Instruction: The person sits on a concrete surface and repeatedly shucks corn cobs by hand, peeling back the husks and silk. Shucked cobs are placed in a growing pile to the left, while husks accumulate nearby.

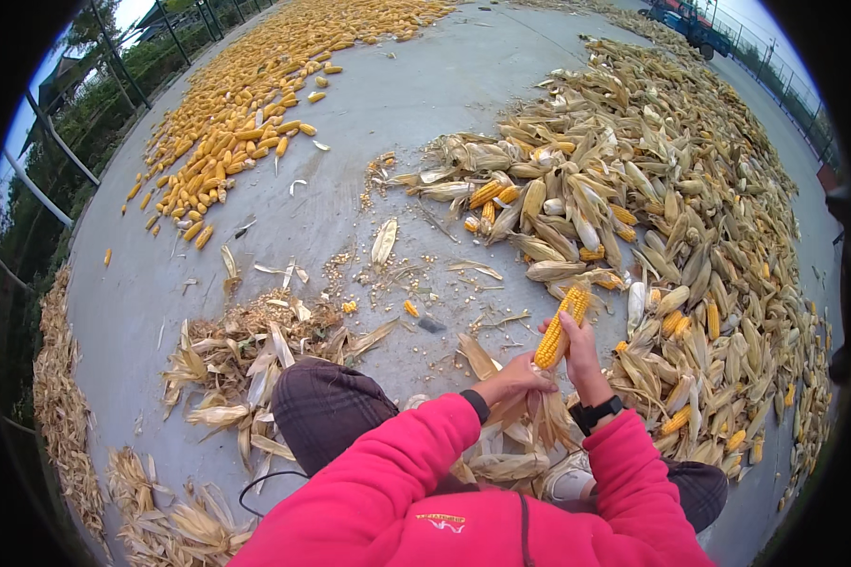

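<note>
A yellow corn cob [550,342] points up and away in front of me, its upper part bare and its dry husk [550,420] peeled down below it. My right hand [584,357] is wrapped round the cob from the right side. At the cob's base, my left hand [517,380] pinches the pulled-down husk, its fingers closed. The large heap of unhusked corn [690,217] lies just beyond and to the right of my right hand. Some cobs in it show yellow through torn husks.
Husked cobs [227,123] spread in a long heap at the far left. Loose husks [246,364] pile beside my left knee [326,406]. Kernels and husk scraps [385,241] litter the concrete ground [350,198]. A blue vehicle [695,26] stands far off at the right.
</note>
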Motion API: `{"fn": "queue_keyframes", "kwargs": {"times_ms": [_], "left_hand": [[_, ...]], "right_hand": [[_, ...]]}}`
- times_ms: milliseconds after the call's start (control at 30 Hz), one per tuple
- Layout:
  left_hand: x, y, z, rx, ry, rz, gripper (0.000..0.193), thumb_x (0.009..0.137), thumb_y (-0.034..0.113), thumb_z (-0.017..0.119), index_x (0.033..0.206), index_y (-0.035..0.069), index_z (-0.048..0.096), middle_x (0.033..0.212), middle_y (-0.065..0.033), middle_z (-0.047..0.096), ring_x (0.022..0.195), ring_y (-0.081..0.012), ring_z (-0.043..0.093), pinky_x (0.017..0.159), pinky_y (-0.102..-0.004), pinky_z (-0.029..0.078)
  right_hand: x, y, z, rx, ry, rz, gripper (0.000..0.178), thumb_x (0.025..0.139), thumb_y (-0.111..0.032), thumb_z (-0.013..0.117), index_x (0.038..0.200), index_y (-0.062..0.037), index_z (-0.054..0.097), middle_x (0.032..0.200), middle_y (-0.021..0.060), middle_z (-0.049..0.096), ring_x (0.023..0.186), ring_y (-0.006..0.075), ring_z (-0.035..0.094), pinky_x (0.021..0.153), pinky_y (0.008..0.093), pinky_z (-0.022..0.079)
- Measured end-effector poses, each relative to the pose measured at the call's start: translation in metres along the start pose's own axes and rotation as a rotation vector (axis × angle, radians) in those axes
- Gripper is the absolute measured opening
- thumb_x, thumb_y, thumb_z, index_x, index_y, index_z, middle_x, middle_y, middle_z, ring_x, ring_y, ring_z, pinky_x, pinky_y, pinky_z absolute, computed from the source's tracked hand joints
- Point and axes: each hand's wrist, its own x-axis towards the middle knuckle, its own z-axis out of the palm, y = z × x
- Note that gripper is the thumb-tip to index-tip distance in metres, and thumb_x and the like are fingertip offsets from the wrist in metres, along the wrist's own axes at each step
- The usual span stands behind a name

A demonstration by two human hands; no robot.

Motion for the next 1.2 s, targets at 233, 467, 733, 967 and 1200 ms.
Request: {"fn": "queue_keyframes", "kwargs": {"times_ms": [233, 467, 733, 967, 1200], "left_hand": [[0.007, -0.048, 0.025, 0.117, 0.33, -0.123, 0.037, 0.075, 0.019, 0.068, 0.102, -0.006, 0.071, 0.088, -0.0205, 0.074, 0.085, -0.0319, 0.074, 0.075, -0.0425, 0.056], [-0.036, -0.083, 0.024, 1.058, -0.125, 0.221, 0.042, 0.075, 0.021, 0.075, 0.112, 0.005, 0.064, 0.098, -0.0225, 0.07, 0.092, -0.0416, 0.069, 0.079, -0.0516, 0.055], [-0.021, -0.106, -0.013, 1.017, -0.196, -0.021, 0.093, 0.069, 0.046, 0.089, 0.145, 0.009, 0.05, 0.128, -0.0259, 0.063, 0.115, -0.0439, 0.063, 0.096, -0.0528, 0.051], [0.011, -0.089, -0.042, 1.009, -0.15, -0.019, 0.067, 0.08, 0.04, 0.082, 0.134, 0.006, 0.059, 0.106, -0.0223, 0.069, 0.097, -0.0383, 0.068, 0.084, -0.0491, 0.053], [0.03, -0.061, -0.069, 0.651, 0.163, -0.149, 0.039, 0.087, 0.027, 0.077, 0.119, 0.006, 0.069, 0.087, -0.0197, 0.072, 0.082, -0.0399, 0.07, 0.073, -0.047, 0.054]], "right_hand": [[-0.004, 0.021, 0.006, -0.197, -0.089, -0.011, 0.045, 0.091, -0.011, 0.072, 0.123, -0.006, 0.042, 0.091, 0.0073, 0.059, 0.073, 0.0208, 0.068, 0.062, 0.0351, 0.06], [0.043, 0.093, -0.119, -0.331, -0.117, 0.588, 0.029, 0.089, -0.016, 0.07, 0.112, -0.0025, 0.059, 0.096, 0.0111, 0.068, 0.082, 0.0316, 0.07, 0.069, 0.0512, 0.059], [0.131, 0.021, 0.179, 0.473, -0.72, 0.252, 0.08, 0.099, -0.027, 0.068, 0.161, -0.0101, 0.02, 0.159, 0.0169, 0.039, 0.141, 0.0318, 0.047, 0.111, 0.0529, 0.044], [0.152, -0.021, 0.334, -0.215, -0.826, -0.122, 0.084, 0.092, -0.034, 0.074, 0.159, -0.0045, 0.032, 0.157, 0.024, 0.042, 0.141, 0.0333, 0.048, 0.114, 0.0425, 0.042], [0.285, 0.111, 0.027, -1.431, 0.159, -0.287, 0.049, 0.079, -0.013, 0.07, 0.126, -0.0023, 0.062, 0.126, 0.0183, 0.062, 0.125, 0.0376, 0.056, 0.106, 0.047, 0.045]]}}
